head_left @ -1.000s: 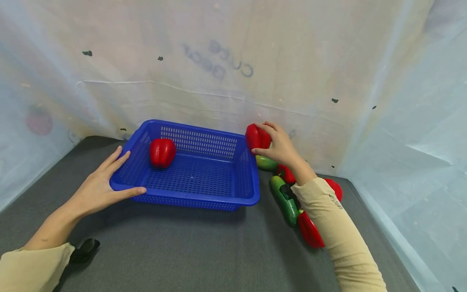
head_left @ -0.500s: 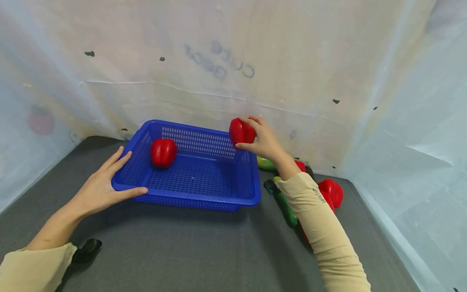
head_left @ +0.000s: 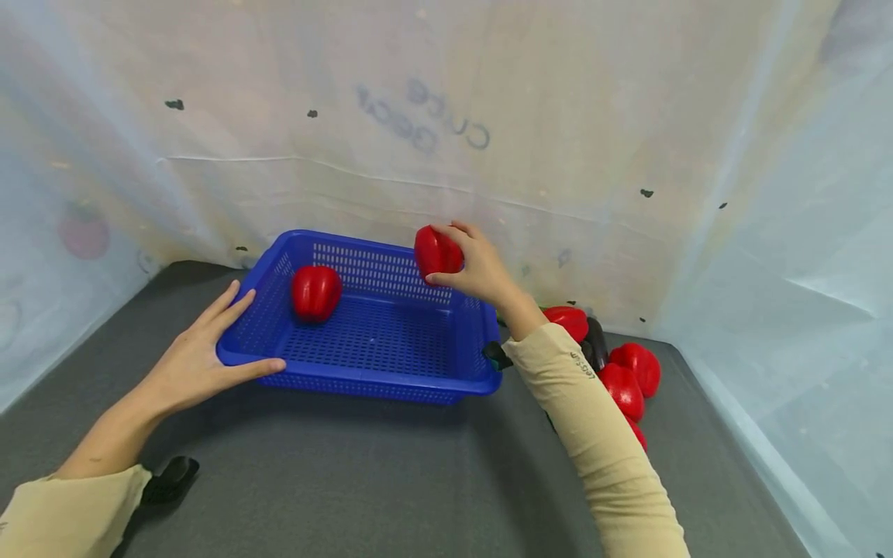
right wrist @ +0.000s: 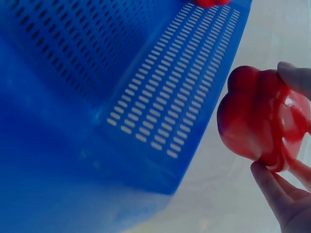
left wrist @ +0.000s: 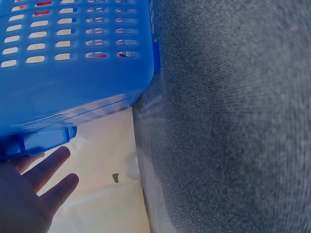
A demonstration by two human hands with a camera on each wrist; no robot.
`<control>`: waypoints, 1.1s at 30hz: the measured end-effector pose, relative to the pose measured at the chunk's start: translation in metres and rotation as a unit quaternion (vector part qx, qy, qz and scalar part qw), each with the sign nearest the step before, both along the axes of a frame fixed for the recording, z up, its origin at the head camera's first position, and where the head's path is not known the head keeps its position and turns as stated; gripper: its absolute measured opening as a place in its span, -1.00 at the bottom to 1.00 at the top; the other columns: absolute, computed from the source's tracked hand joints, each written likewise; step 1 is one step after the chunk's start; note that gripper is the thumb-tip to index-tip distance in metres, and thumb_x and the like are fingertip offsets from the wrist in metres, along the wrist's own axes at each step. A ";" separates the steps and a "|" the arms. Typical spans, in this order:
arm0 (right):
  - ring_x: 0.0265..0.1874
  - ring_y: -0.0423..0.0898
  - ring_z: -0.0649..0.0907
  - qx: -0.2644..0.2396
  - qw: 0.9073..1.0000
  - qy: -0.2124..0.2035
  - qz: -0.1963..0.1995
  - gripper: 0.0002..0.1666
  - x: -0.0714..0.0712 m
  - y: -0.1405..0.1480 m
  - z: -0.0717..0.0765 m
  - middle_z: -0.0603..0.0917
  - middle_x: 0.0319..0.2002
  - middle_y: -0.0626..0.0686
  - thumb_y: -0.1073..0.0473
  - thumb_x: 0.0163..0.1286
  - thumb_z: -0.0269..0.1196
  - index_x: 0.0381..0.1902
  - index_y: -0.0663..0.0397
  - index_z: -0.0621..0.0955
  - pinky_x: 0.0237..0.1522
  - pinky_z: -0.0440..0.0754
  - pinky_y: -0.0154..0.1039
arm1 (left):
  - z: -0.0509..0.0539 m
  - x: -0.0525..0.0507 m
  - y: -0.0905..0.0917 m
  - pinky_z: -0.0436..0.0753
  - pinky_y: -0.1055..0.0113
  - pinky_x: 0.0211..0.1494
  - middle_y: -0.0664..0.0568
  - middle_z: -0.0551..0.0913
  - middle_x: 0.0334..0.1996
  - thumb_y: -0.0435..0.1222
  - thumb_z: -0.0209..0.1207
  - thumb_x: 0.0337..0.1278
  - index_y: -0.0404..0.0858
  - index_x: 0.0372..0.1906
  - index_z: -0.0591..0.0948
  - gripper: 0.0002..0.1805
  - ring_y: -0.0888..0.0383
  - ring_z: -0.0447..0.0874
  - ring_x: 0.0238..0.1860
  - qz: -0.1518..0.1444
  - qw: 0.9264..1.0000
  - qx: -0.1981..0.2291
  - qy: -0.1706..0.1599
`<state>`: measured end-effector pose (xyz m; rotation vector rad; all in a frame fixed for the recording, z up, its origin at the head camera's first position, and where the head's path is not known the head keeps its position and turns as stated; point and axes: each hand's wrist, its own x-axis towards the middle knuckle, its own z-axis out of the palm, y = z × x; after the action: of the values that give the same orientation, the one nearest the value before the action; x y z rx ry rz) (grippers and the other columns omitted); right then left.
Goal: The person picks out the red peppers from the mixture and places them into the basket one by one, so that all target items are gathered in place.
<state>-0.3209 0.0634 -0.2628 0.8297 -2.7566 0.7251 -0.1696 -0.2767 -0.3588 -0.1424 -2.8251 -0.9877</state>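
The right grip (head_left: pixel 483 271), curled wide round a plump red pepper (head_left: pixel 434 253) toward two o'clock of the blue plastic basket (head_left: pixel 380 377), could slip on shiny sides.

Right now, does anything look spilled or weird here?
Nothing looks spilled or broken. The oddest bit is the faint writing on the sheet behind the blue basket: its letters look flipped, as if seen from the wrong side.

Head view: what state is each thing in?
Blue basket: upright, uncovered, on the table.
Inside pepper: resting toward the basket's left end.
Held pepper: off the table, near the basket's far rim.
Right hand: pinching that pepper.
Left hand: fingers spread, at the basket.
Right-side peppers: on the table, partly hidden.
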 end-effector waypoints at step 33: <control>0.26 0.09 0.42 0.059 0.993 -0.095 0.023 -0.10 -0.005 -0.058 -0.047 0.37 0.31 0.13 -0.04 0.11 0.42 0.40 -0.12 0.34 0.15 0.58 0.01 | 0.001 0.005 0.006 0.05 -0.59 0.15 -0.08 -0.36 0.55 0.18 0.33 -0.10 -0.06 0.54 -0.15 0.22 -0.46 -0.23 0.45 -0.002 1.000 0.002 -0.019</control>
<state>-0.3261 0.0054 -0.3102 0.8918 -2.9841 0.6861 -0.1650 -0.2709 -0.3578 -0.1293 -2.8582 -1.0078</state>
